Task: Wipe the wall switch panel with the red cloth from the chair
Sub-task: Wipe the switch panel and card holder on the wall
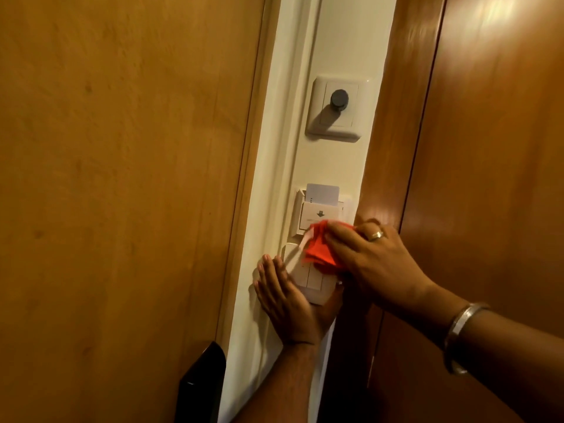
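Cloth: we see the red cloth (320, 253) bunched on the switch panel (311, 277), overlapping the card holder (317, 218) above.
Right hand (370, 259): fingers closed over the cloth, pressing it flat.
Left hand (285, 296): open, empty, palm on the wall at the panel's left and lower edge.
Margins: we note a narrow white wall strip (341, 166) between two wood panels (122, 178).
Above: dimmer (339, 99), well apart.

Hotel room: key-card holder (319, 213)
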`<state>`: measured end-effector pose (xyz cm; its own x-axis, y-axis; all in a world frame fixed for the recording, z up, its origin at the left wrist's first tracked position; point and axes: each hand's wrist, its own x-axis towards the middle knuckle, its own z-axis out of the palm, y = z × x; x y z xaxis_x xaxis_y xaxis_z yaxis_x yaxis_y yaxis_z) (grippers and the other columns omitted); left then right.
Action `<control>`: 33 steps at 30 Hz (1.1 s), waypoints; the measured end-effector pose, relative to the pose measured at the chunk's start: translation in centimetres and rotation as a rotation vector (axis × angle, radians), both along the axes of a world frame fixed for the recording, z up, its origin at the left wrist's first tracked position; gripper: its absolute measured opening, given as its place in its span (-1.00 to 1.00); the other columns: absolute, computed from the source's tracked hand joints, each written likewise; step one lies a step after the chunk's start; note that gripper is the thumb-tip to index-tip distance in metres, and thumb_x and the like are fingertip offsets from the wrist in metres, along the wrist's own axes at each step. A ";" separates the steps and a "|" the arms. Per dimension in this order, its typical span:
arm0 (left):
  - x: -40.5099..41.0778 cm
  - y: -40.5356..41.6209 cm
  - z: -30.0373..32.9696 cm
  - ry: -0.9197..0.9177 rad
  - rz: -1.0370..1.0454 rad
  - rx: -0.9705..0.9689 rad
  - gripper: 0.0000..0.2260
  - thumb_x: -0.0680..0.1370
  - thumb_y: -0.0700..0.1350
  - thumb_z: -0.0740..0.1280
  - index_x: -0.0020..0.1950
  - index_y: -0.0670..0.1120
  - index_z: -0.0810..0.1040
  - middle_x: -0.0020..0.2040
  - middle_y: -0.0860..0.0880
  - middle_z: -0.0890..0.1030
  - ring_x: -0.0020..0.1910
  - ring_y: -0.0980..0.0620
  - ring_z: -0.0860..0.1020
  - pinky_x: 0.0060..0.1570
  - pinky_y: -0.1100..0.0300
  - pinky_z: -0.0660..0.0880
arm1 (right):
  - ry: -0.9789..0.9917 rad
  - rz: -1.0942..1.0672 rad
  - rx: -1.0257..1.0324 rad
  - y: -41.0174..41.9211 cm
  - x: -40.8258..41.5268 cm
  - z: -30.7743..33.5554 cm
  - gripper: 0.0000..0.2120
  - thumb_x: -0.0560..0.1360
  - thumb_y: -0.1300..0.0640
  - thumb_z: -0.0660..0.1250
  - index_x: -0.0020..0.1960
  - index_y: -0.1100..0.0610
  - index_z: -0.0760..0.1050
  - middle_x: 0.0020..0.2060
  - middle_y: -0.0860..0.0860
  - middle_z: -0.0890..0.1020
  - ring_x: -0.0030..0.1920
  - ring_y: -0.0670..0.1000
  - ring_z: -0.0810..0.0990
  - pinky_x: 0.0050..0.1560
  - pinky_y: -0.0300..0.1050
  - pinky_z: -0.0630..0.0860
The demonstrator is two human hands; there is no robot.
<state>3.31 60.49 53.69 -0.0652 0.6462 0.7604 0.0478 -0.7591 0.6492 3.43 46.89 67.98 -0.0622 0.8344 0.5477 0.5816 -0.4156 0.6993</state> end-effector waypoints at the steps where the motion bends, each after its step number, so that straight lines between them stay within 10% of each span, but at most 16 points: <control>1: 0.1 -0.1 0.0 -0.003 -0.003 0.001 0.06 0.32 0.55 0.22 0.57 -0.15 0.12 0.59 -0.17 0.18 0.59 -0.12 0.08 0.53 -0.20 0.08 | -0.008 0.017 -0.040 -0.6 0.2 -0.2 -0.35 0.36 -0.01 0.42 0.39 0.09 0.33 0.39 0.13 0.38 0.06 0.23 0.51 -0.07 0.15 0.49; 16: 0.3 0.1 -0.2 0.018 0.052 0.022 0.13 0.26 0.56 0.30 0.56 -0.17 0.13 0.59 -0.18 0.19 0.59 -0.15 0.10 0.54 -0.19 0.09 | 0.115 0.029 0.294 0.3 1.9 3.4 -0.36 0.33 -0.03 0.47 0.36 0.06 0.37 0.32 0.07 0.49 0.12 0.23 0.50 -0.05 0.11 0.43; 33: 0.0 -0.1 -0.1 -0.017 0.044 0.028 0.09 0.28 0.50 0.34 0.55 -0.19 0.15 0.58 -0.19 0.20 0.59 -0.15 0.10 0.54 -0.20 0.10 | 0.037 0.025 0.043 -1.5 1.6 -0.8 -0.36 0.30 -0.01 0.48 0.34 0.06 0.41 0.30 0.07 0.51 0.09 0.19 0.54 -0.09 0.09 0.47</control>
